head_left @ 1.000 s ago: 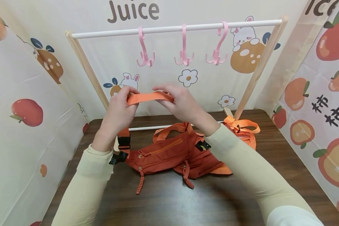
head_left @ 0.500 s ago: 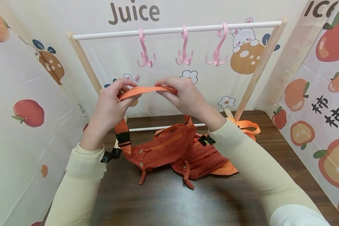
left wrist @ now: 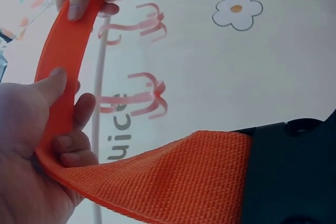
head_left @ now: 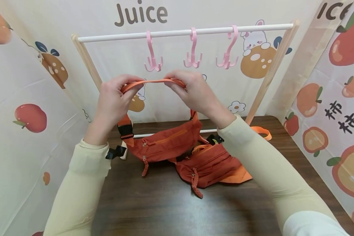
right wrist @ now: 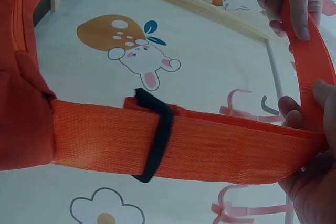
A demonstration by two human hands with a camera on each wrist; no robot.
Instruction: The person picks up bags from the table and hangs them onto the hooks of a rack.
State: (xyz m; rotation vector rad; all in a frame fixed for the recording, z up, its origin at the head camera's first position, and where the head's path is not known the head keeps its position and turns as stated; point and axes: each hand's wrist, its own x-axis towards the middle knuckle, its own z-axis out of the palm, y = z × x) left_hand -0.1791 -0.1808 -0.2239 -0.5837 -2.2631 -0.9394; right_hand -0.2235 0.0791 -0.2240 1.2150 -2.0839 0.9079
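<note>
Both hands hold up the orange strap (head_left: 154, 81) of a rust-red waist bag (head_left: 168, 141), well above the table. My left hand (head_left: 113, 96) pinches the strap between thumb and fingers on one side; my right hand (head_left: 193, 90) pinches it a short way along. Below them the bag hangs tilted, its zip pulls at the front. A black buckle (head_left: 125, 130) joins the strap under the left hand, while a black slider (right wrist: 155, 135) sits on it in the right wrist view. A second rust-red bag (head_left: 213, 165) lies on the table, overlapped by the first.
Behind the hands stands a wooden-sided rack with a white top rod (head_left: 115, 37). Three pink hooks hang on it: left (head_left: 153, 59), middle (head_left: 192, 55) and right (head_left: 227, 55). An orange loop (head_left: 262, 131) lies at the back right of the brown table (head_left: 153, 203). Printed cloth surrounds it.
Both hands have risen toward the hooks, with the left also shifting left. The waist bag has come up with the strap, and the second bag has shifted slightly right.
</note>
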